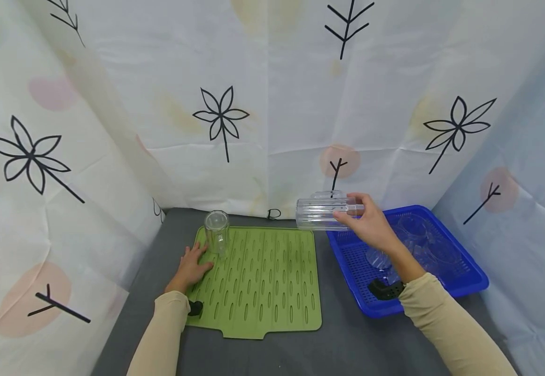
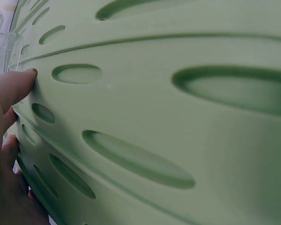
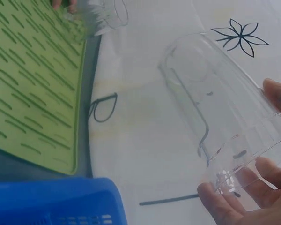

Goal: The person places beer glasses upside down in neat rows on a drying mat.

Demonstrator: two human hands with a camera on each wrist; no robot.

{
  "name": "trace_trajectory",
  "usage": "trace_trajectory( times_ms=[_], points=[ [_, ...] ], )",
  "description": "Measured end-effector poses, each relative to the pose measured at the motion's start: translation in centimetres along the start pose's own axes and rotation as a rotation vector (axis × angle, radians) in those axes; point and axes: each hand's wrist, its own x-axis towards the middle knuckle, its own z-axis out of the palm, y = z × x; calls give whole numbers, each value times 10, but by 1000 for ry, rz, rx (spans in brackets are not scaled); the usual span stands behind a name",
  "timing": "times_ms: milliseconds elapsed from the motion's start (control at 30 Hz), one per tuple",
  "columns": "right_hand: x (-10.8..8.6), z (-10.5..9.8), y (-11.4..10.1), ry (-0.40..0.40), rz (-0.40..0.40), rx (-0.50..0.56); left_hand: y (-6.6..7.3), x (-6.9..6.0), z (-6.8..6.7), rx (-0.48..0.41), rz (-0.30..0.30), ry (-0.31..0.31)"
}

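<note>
In the head view a clear glass mug (image 1: 321, 214) is held sideways in the air by my right hand (image 1: 371, 222), between the green mat and the blue basket. The right wrist view shows the fingers curled round one end of this mug (image 3: 201, 89). My left hand (image 1: 191, 266) rests with spread fingers on the left edge of the green mat (image 1: 263, 282). Just beyond its fingertips another clear glass (image 1: 216, 230) stands at the mat's back left corner. In the left wrist view the thumb of the left hand (image 2: 7, 140) lies against the mat.
A blue basket (image 1: 362, 303) at the right holds several clear glass items (image 1: 413, 227), beneath my right forearm. Printed cloth (image 1: 291, 120) hangs behind and on both sides of the grey table (image 1: 300, 355).
</note>
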Motion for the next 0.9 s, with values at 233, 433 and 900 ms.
trace_trajectory(
  times_ms=[233, 433, 900],
  points=[
    [6, 16, -1, 20, -1, 145, 2, -1, 1, 1, 6, 11],
    [11, 32, 0, 33, -47, 239, 3, -1, 1, -6, 6, 13],
    [27, 72, 7, 41, -71, 321, 1, 1, 0, -7, 18, 6]
  ],
)
